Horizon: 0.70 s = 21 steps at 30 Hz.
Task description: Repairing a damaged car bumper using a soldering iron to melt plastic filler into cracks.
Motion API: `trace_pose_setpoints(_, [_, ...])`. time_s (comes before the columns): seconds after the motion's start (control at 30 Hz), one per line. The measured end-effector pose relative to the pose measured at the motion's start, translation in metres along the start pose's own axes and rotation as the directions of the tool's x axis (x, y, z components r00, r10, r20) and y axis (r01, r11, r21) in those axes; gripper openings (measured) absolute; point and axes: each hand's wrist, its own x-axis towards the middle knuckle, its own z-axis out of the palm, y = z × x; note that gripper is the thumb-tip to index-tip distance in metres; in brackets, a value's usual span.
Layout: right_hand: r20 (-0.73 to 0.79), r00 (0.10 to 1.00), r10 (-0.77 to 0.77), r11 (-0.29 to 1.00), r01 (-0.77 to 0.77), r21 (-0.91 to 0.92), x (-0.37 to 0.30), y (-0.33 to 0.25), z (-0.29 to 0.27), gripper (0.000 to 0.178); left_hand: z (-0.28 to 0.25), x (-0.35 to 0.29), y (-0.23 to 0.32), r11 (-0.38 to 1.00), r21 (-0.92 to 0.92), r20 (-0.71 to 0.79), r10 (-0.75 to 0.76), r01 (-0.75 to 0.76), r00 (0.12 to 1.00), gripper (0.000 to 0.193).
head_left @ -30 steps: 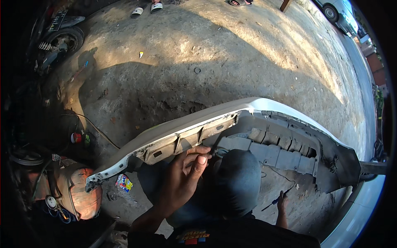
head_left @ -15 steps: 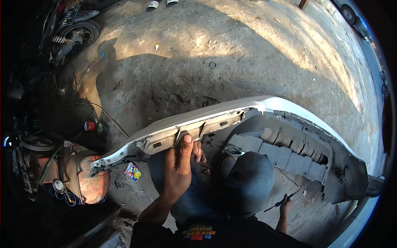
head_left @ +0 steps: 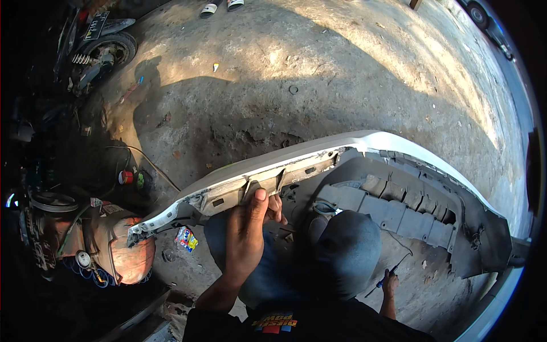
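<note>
A large white car bumper [head_left: 285, 157] spans the scene in front of me, its grey inner side turned toward me. My left hand [head_left: 245, 233] is closed on its lower inner edge, thumb up along the lip and fingers curled behind. Low on the right, near the ground, my right hand [head_left: 390, 283] is closed round a soldering iron [head_left: 380, 281] with a blue handle. Its thin tip points down to the left, and a dark cord runs from the other end. Grey plastic panels [head_left: 393, 214] sit inside the bumper's right half, beyond my bent knee [head_left: 347, 251].
On the left stands an orange tank [head_left: 128, 251] with a gauge [head_left: 83, 260]. A hose [head_left: 148, 162] runs toward the bumper. A colourful packet [head_left: 186, 239] lies by my leg. Farther off are a motorcycle wheel [head_left: 111, 50] and sandals [head_left: 209, 9]. Pale bodywork [head_left: 496, 308] edges the lower right.
The soldering iron in my right hand has tilted slightly and its cord has shifted. My left hand keeps its hold on the bumper. The view has moved a little.
</note>
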Motion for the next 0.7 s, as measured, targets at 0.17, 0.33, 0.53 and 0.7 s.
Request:
trace_pose_setpoints(0.17, [-0.035, 0.999, -0.017, 0.997, 0.014, -0.081, -0.002, 0.028, 0.041, 0.049, 0.004, 0.002, 0.001, 1.000, 0.004, -0.062, 0.021, -0.021, 0.998, 0.035])
trace_pose_setpoints(0.33, [0.145, 0.951, 0.275, 0.949, -0.244, -0.200, -0.024, -0.023, 0.017, 0.052, 0.012, 0.016, -0.019, 0.976, -0.203, -0.175, 0.039, -0.075, 0.984, 0.033])
trace_pose_setpoints(0.53, [0.049, 0.955, 0.291, 0.954, -0.286, -0.089, -0.009, -0.043, 0.028, 0.055, 0.025, 0.016, -0.005, 0.979, -0.186, -0.222, 0.039, -0.081, 0.974, 0.042])
trace_pose_setpoints(0.7, [-0.015, 0.909, 0.416, 0.909, -0.415, 0.033, -0.026, -0.037, 0.029, 0.060, 0.019, 0.021, -0.027, 0.986, -0.019, -0.194, 0.157, -0.164, 0.968, 0.044])
